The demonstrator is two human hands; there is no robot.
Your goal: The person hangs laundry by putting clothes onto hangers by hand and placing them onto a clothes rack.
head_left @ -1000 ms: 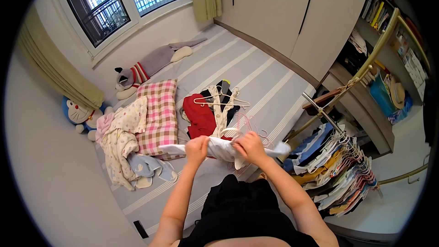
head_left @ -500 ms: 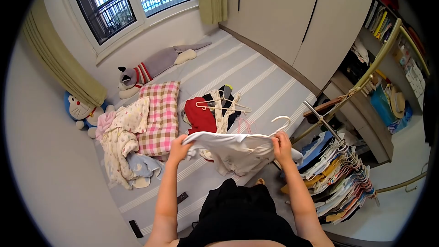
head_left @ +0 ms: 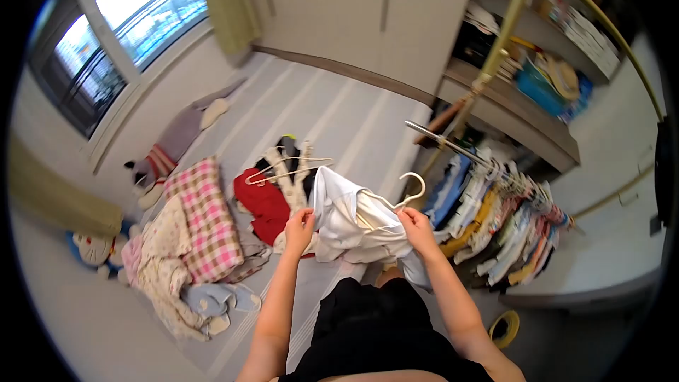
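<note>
The room's blue bin (head_left: 535, 90) holds a hat (head_left: 564, 74); each grip (head_left: 300, 225) (head_left: 417, 228) pinches a white garment (head_left: 338, 201).

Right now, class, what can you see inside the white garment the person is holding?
A white hanger sits inside the white garment: its hook rises clear, and part of its frame shows in the opening. The garment covers the rest.

Striped bed (head_left: 339, 113) — pillow (head_left: 205, 219), clothes (head_left: 263, 206)

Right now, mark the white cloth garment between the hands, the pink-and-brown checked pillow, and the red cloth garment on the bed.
White cloth garment (head_left: 336, 218), head view: body fabric.
Checked pillow (head_left: 206, 218), head view: middle of its upper face.
Red cloth garment (head_left: 264, 205), head view: visible middle.
</note>
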